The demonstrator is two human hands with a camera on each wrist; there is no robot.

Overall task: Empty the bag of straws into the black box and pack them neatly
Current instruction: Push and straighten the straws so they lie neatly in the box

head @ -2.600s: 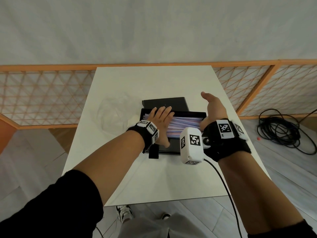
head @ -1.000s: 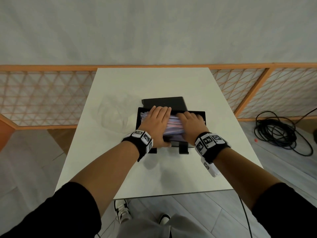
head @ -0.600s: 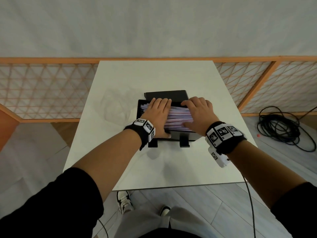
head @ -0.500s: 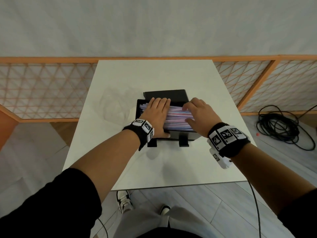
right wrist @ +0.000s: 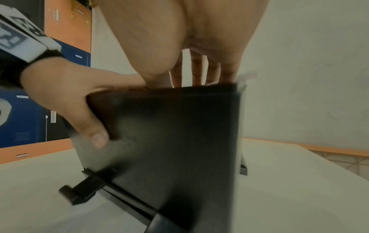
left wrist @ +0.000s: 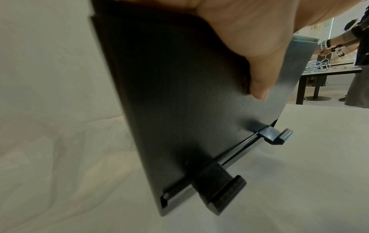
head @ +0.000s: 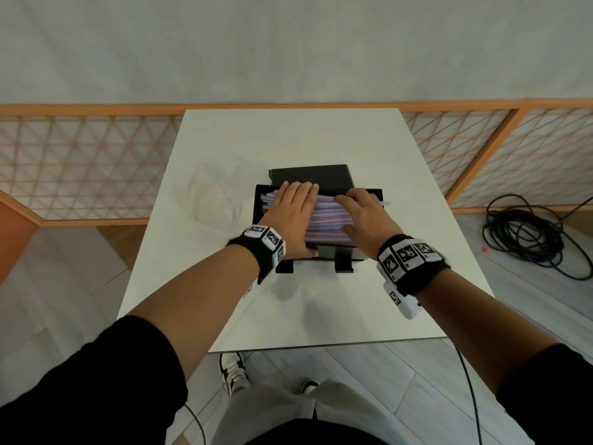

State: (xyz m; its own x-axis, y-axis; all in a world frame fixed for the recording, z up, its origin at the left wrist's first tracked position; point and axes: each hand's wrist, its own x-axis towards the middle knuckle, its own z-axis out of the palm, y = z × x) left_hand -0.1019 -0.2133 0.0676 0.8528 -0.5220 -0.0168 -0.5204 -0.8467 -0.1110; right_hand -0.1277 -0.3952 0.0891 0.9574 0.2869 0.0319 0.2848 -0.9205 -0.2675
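The black box (head: 324,253) stands mid-table, filled with pale purple and pink straws (head: 327,215) lying left to right; a few tips poke past its right wall. My left hand (head: 290,213) lies flat on the left part of the straws, fingers straight, thumb (left wrist: 257,78) down the box's front wall (left wrist: 179,94). My right hand (head: 365,216) presses the right part of the straws with spread, straight fingers (right wrist: 196,71). The right wrist view shows the box (right wrist: 179,134) from the front, with the left thumb (right wrist: 91,126) on it. The clear plastic bag (head: 213,194) lies crumpled left of the box.
The box's lid (head: 308,176) lies flat behind it, and two latches (head: 343,264) stick out at its front. The white table (head: 288,139) is ringed by an orange lattice fence (head: 80,162). A black cable coil (head: 526,236) lies on the floor at right.
My right hand came down from beside the box onto the straws, then slid from the middle toward the right end. The left hand has stayed on the left part.
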